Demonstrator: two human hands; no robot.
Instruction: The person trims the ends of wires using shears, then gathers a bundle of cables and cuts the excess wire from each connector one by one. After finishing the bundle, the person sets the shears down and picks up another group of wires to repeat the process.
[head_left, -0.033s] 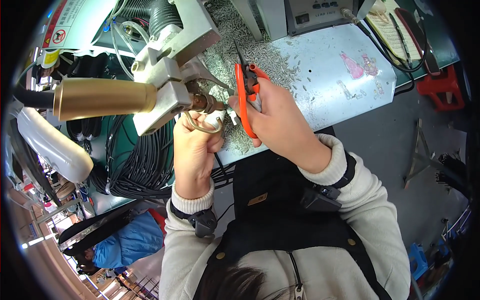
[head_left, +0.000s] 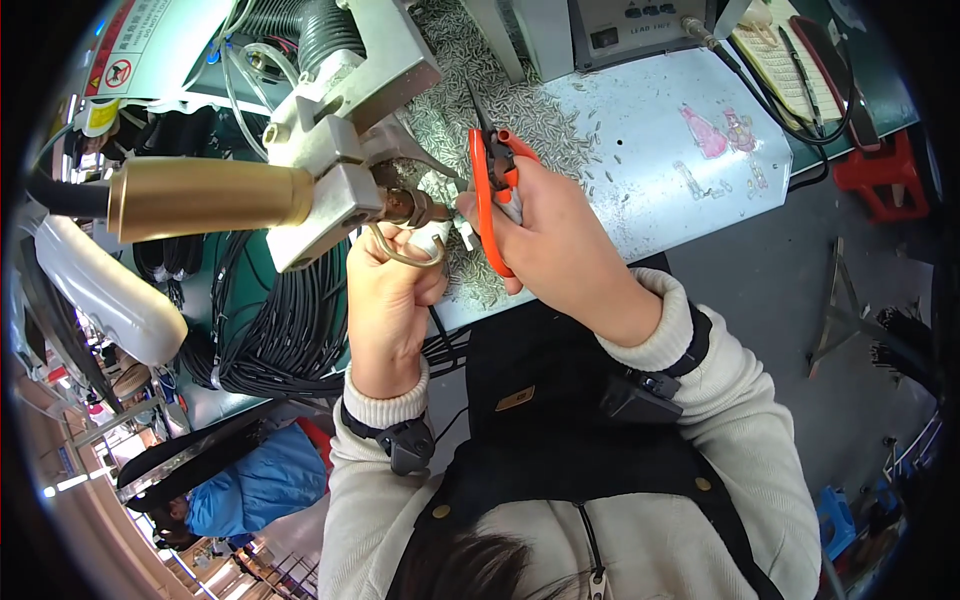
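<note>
My right hand (head_left: 570,225) is closed around a pair of orange-handled pliers (head_left: 487,205), their dark jaws pointing away from me. Its thumb and fingertips reach toward the soldering tip, beside a small white piece (head_left: 467,236). My left hand (head_left: 388,300) is closed in a pinch just under the soldering machine's head (head_left: 330,185). A curved brass tube (head_left: 408,258) passes in front of its fingers, so what they hold is hidden. From the machine's clamp, a thick gold-coloured barrel (head_left: 210,198) extends to the left.
Small metal pins (head_left: 520,110) lie heaped across the light work plate (head_left: 670,150). Bundled black cables (head_left: 275,320) hang left of my left hand. A grey control box (head_left: 640,35) and a notebook (head_left: 785,70) stand at the back right, with a red stool (head_left: 885,175) beyond. Someone in blue (head_left: 260,480) sits lower left.
</note>
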